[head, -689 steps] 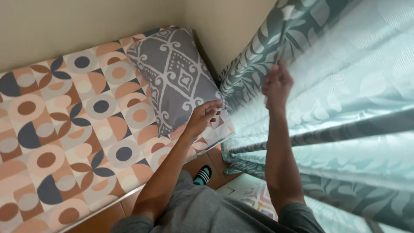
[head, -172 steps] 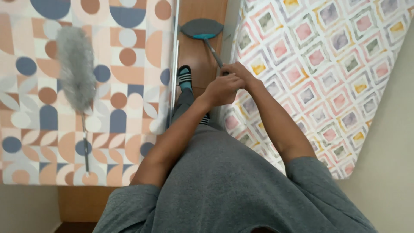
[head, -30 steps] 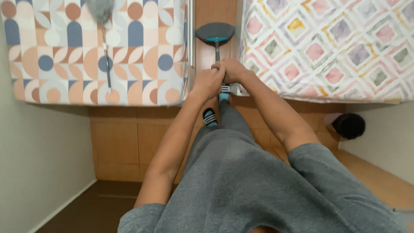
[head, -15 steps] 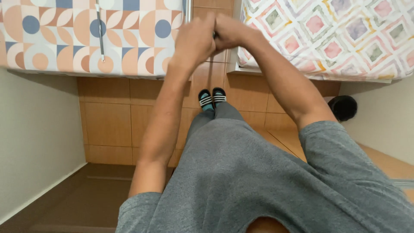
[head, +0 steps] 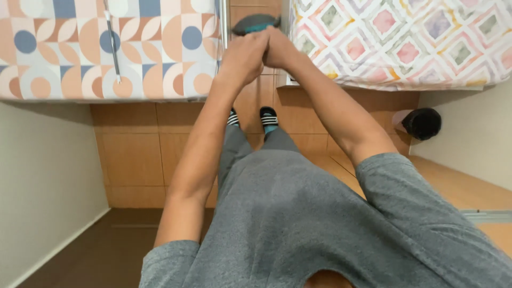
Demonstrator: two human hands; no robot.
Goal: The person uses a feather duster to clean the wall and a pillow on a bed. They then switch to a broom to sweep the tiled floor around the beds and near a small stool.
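Both hands meet far out in front of the body, left hand [head: 242, 53] and right hand [head: 277, 48] pressed side by side, each grip closed around a thin handle that the fingers hide. Just beyond the knuckles sits the tool's dark head with a teal band [head: 255, 24], so its long axis runs straight away, down the floor gap between the two beds. A long-handled duster [head: 112, 45] lies on the left bed [head: 160, 64]; the right bed [head: 405, 42] is bare.

hands [head: 261, 53] — lower in view than half a second ago | teal broom head [head: 256, 24] — showing again
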